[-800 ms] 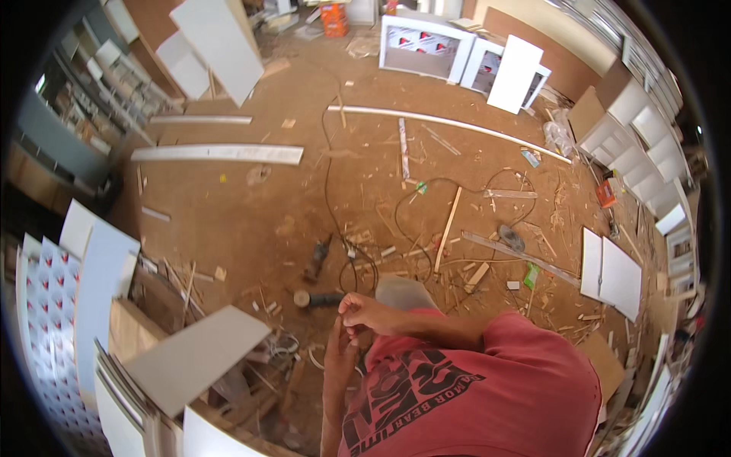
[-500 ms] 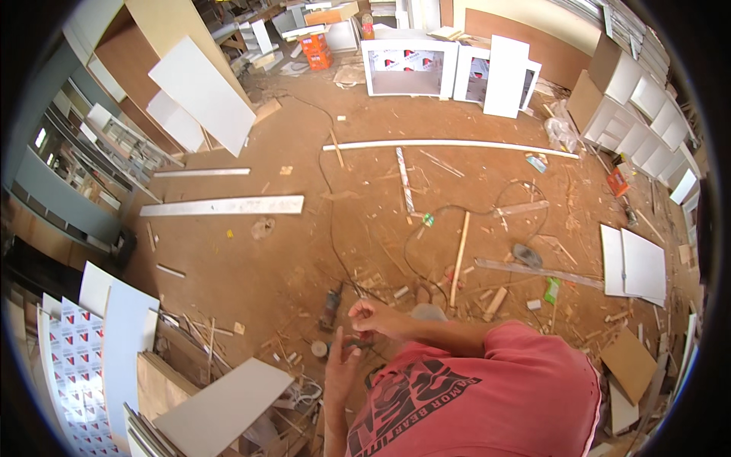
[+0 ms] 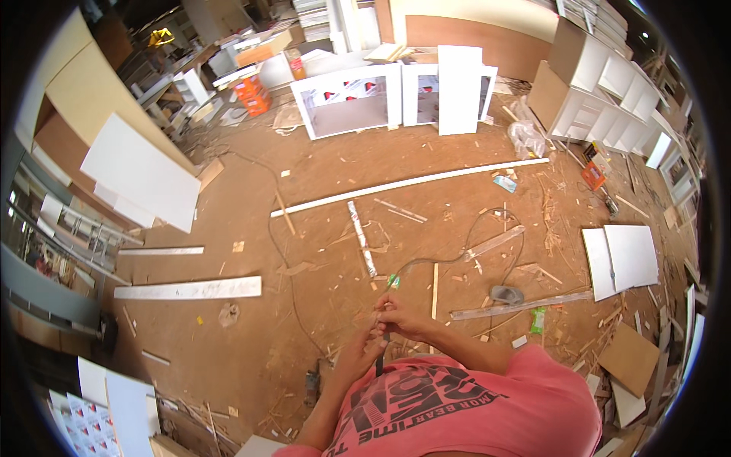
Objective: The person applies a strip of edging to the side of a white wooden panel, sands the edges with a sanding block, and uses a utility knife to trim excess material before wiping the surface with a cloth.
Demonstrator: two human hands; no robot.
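Observation:
My right hand [image 3: 400,316] and my left hand [image 3: 365,346] meet in front of my red-shirted body [image 3: 487,404], both with fingers closed on what looks like a dark cord [image 3: 381,359] that hangs down toward my waist. What exactly lies between the fingertips is partly hidden. Below and left of my hands, a dark power tool [image 3: 311,388] rests on the dirt floor among thin cables and wood scraps.
White cabinet frames [image 3: 343,114] and a panel [image 3: 457,91] stand at the back. Long white strips [image 3: 411,183] lie across the floor. Leaning boards [image 3: 137,167] are at left, a shelving unit [image 3: 609,91] at upper right, two white boards [image 3: 628,259] at right.
The view has turned, so the floor sits differently in it. My left hand's fingers, apart half a second ago, have closed up with my right's, and a dark length now shows below them.

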